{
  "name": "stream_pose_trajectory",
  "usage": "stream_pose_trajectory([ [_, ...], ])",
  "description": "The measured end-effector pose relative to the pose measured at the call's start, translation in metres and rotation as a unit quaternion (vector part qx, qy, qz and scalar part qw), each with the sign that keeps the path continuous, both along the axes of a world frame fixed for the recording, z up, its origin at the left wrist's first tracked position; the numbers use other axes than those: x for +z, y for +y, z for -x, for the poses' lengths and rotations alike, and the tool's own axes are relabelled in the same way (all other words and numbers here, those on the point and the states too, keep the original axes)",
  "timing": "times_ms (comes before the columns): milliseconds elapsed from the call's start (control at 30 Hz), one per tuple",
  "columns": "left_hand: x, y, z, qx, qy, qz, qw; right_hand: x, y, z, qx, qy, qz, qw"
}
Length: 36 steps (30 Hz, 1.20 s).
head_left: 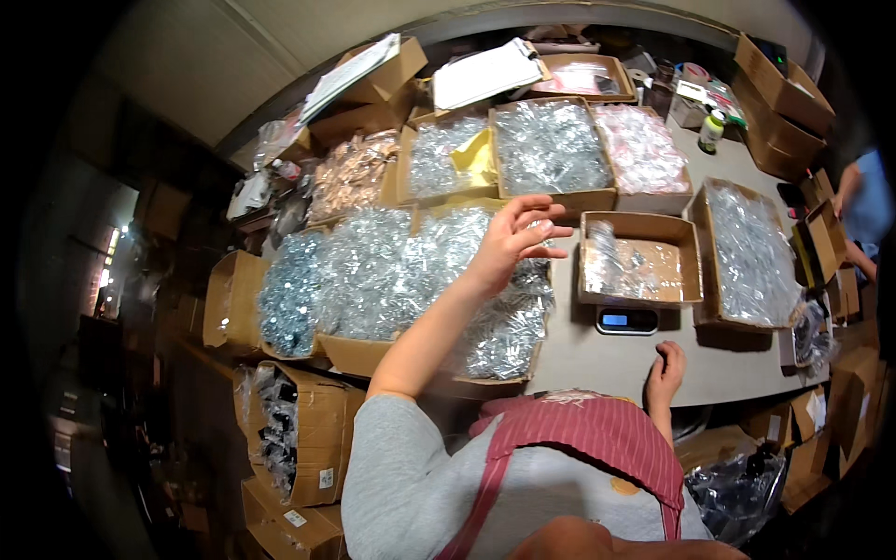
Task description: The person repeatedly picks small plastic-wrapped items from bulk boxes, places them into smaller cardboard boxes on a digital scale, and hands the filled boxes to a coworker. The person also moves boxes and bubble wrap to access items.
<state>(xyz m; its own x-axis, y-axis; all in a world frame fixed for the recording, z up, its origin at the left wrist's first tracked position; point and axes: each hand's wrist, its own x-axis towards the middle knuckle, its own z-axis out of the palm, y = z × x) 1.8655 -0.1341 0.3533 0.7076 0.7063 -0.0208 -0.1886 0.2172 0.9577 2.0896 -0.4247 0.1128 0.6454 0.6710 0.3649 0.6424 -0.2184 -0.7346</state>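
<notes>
My left hand (525, 239) is raised over the table with its fingers spread and nothing visible in it. It hangs between the boxes of small clear bags and an open carton (688, 291). In that carton lie several small clear packets (653, 266). The carton sits above a digital scale (627, 321), whose lit display faces me. Below the left hand and forearm is a box of bagged metal parts (504, 341), partly hidden by the arm. My right hand (665, 371) rests by the table's near edge, fingers loosely curled, nothing visible in them.
More boxes of bagged parts stand left and behind, including copper-coloured ones (355, 173) and bluish ones (289, 294). A long box of clear bags (751, 252) is right of the scale. A bottle (711, 133) stands at the back. Another person's arm (849, 187) shows far right.
</notes>
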Motion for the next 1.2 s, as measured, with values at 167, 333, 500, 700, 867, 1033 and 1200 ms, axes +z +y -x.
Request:
stream_pose_trajectory([
  [167,-0.041,0.069,0.122,0.262,0.151,-0.280,0.911,-0.002,-0.001,0.003,0.002,0.029,-0.006,1.000],
  [333,-0.092,0.056,0.262,0.280,0.601,-0.413,0.624,-0.004,0.001,0.005,-0.003,0.017,-0.006,1.000],
  [500,-0.109,0.045,0.287,0.366,0.525,-0.429,0.637,-0.006,0.005,0.000,0.014,-0.014,0.011,1.000],
  [700,-0.115,0.073,0.296,0.410,0.485,-0.379,0.673,-0.004,0.007,0.000,0.013,-0.048,0.021,0.999],
  [867,-0.099,0.066,0.267,0.281,0.585,-0.414,0.638,-0.002,0.007,-0.001,0.005,-0.060,0.017,0.998],
  [1033,-0.084,0.069,0.247,0.189,0.669,-0.387,0.606,0.001,0.007,0.002,0.010,-0.038,0.014,0.999],
  [1200,-0.096,0.064,0.266,0.437,0.484,-0.411,0.637,-0.001,0.007,0.003,0.012,-0.057,0.018,0.998],
])
